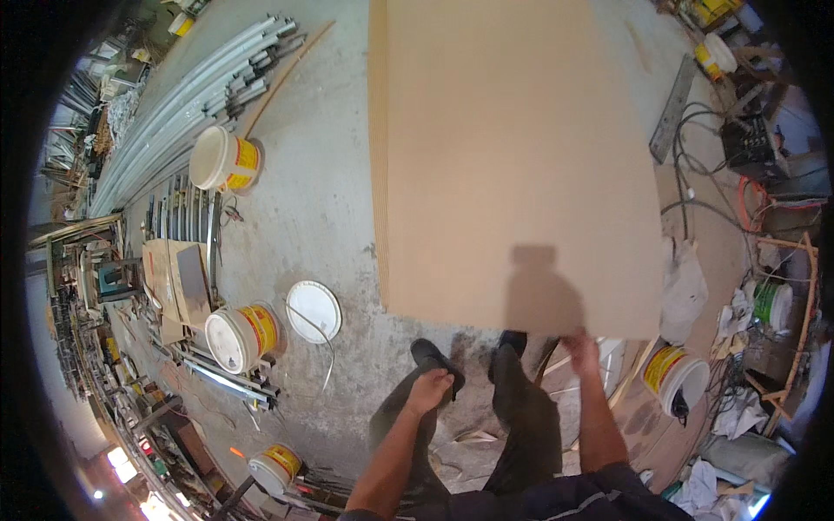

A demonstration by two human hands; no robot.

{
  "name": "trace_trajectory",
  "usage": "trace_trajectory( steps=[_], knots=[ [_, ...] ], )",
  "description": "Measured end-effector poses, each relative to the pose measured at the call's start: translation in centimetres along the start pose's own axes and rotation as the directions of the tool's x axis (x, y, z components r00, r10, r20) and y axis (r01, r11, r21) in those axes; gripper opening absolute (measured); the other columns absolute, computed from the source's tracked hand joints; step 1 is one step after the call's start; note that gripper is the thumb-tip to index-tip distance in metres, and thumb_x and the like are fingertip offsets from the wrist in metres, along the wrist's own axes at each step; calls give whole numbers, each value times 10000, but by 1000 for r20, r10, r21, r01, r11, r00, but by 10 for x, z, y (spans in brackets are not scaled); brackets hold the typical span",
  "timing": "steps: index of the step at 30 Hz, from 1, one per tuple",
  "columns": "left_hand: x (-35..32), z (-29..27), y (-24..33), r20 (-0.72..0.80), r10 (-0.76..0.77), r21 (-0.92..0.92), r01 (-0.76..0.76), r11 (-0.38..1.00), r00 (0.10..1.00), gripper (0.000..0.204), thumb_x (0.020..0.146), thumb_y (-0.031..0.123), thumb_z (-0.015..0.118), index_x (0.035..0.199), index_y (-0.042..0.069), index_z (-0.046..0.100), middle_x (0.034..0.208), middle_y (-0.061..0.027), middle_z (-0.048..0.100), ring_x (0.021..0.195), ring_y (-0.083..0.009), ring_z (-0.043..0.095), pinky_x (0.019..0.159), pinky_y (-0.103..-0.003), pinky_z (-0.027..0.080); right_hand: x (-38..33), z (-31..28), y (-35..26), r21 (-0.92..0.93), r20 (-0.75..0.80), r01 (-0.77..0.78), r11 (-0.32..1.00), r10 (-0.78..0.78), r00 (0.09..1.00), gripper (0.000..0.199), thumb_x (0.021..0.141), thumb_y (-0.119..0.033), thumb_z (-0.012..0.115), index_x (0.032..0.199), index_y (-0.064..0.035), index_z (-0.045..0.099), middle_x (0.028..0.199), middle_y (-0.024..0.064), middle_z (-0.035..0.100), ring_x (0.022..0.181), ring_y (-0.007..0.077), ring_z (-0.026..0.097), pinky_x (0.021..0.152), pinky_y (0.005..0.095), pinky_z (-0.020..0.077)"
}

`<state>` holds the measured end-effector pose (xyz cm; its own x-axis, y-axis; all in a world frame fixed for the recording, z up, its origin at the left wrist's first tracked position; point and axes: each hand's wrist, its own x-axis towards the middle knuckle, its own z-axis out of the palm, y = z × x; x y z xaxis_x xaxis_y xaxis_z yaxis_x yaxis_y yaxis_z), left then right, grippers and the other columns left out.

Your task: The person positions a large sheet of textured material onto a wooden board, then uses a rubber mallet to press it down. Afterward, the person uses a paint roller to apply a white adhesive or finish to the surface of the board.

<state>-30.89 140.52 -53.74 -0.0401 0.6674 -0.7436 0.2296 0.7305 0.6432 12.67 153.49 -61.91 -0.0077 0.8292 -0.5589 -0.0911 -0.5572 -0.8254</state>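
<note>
A tall stack of large flat brown sheets (521,174), like board or cardboard, lies in front of me. Thin layered edges show along its left side, and a shadow falls on its near right part. At the near edge, my right hand (582,352) has its fingers bent around the rim of the top sheet. My left hand (430,391) is closed over my left leg, apart from the stack. Whether anything is inside its fingers is hidden.
Left of me are a round white lid (314,311) and white-and-yellow buckets (243,337). Another bucket (224,161) stands near long metal tubes (182,104). To the right, a bucket (676,380), loose black cables (695,165) and a dark machine (751,143) crowd the floor.
</note>
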Motion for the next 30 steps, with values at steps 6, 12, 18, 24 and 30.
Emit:
trace_trajectory(
  steps=[6, 12, 18, 24, 30],
  knots=[
    [99, -53, -108, -196, 14, 182, 23, 983, 980, 468, 899, 365, 588, 1138, -36, 631, 1117, -210, 661, 1089, -326, 620, 907, -372, 486, 121, -35, 26, 380, -342, -256, 889, 392, 854, 222, 950, -310, 591, 942, -89, 571, 727, 52, 603, 599, 166, 599, 553, 284, 553],
    [189, -56, -157, -441, -499, -197, 461, 865, 746, 647, 898, 484, 601, 1247, -58, 541, 1062, -222, 656, 889, -294, 651, 739, -408, 506, 200, -92, 106, 306, -396, -329, 893, 434, 809, 240, 962, -323, 579, 954, -83, 591, 763, 42, 621, 665, 174, 606, 568, 249, 525],
    [256, -15, -193, -405, -456, -594, 152, 790, 792, 714, 903, 523, 598, 1330, -32, 459, 1071, -141, 609, 772, -195, 585, 627, -355, 486, 215, -110, 130, 320, -385, -368, 873, 475, 792, 229, 972, -331, 549, 975, -104, 579, 814, 74, 617, 682, 192, 588, 524, 236, 485],
    [270, -43, -191, -573, -305, -403, 63, 913, 761, 632, 896, 455, 632, 1260, -51, 530, 1094, -179, 645, 977, -273, 617, 828, -366, 487, 226, -101, 134, 271, -408, -391, 880, 473, 781, 243, 984, -321, 520, 984, -84, 574, 771, 64, 598, 671, 208, 585, 513, 250, 492],
    [314, -116, -205, -853, -1, 127, 210, 969, 522, 608, 902, 394, 602, 1285, -70, 514, 1183, -272, 610, 1116, -406, 578, 955, -445, 451, 223, -110, 132, 230, -307, -391, 891, 448, 840, 280, 991, -338, 503, 1040, -69, 565, 859, 77, 611, 644, 203, 573, 478, 250, 483]
  ],
)
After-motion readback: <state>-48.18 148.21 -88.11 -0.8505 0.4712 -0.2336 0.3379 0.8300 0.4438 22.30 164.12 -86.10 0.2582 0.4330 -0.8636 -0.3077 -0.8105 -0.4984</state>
